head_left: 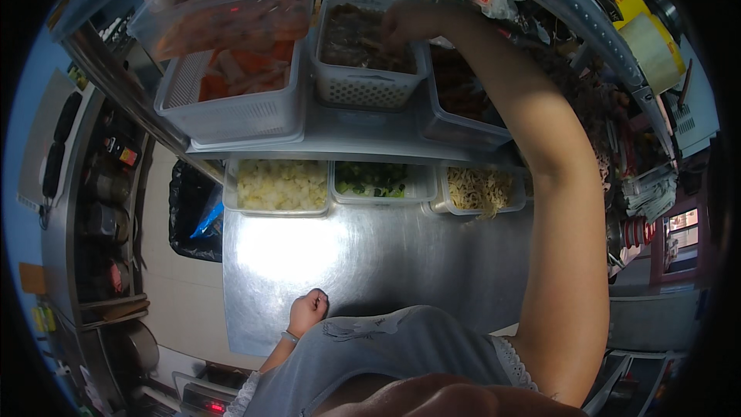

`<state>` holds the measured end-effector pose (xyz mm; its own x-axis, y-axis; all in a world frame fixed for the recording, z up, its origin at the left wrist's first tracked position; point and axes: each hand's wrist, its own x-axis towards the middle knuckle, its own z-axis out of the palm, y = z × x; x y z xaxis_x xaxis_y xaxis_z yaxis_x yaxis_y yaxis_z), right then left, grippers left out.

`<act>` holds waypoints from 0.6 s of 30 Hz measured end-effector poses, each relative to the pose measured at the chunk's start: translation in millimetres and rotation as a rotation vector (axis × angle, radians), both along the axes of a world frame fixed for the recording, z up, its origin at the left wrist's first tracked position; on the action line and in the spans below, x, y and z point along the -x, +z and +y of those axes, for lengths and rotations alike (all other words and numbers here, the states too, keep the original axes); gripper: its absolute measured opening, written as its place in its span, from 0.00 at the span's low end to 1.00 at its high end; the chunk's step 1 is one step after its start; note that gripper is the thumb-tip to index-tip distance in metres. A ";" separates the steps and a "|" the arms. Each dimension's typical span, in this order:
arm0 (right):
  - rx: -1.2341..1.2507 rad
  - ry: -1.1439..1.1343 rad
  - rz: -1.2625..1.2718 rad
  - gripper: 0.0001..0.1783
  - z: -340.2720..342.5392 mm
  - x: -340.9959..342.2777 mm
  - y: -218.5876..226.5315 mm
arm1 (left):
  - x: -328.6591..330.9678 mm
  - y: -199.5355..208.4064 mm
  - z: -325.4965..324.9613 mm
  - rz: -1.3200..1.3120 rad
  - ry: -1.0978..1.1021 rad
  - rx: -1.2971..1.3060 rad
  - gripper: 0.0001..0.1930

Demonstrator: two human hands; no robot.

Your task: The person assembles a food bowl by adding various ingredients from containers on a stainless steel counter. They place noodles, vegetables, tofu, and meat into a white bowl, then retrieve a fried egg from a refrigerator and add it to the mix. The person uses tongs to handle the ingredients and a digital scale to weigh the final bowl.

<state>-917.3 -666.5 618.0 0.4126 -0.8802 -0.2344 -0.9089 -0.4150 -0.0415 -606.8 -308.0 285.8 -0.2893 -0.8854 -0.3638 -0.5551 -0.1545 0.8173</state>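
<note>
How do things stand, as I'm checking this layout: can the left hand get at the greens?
Probably yes: only bare table shows between the left hand and the tub of greens, though the shelf above seems to cover its back part.

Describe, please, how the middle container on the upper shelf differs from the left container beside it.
The middle container holds dark brown contents; the left container holds orange and pale pieces. Your right hand reaches into the middle container; no hand is in the left container. Both stand on the upper shelf.
</note>
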 end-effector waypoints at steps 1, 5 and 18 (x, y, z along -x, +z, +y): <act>0.027 0.026 0.040 0.12 2.0 -1.1 0.5 | -0.3 -1.5 0.3 -0.001 0.001 0.000 0.09; 0.182 0.049 0.183 0.12 -3.7 0.9 -7.1 | -1.0 -6.0 1.6 0.014 0.011 -0.001 0.08; 0.045 -0.122 -0.529 0.20 9.4 13.3 19.2 | -0.2 -4.2 2.0 0.009 0.013 0.039 0.09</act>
<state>-930.6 -657.1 637.2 0.3578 -0.9336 0.0162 -0.8107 -0.3193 -0.4907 -606.6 -306.0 281.6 -0.2810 -0.9024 -0.3267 -0.5455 -0.1299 0.8280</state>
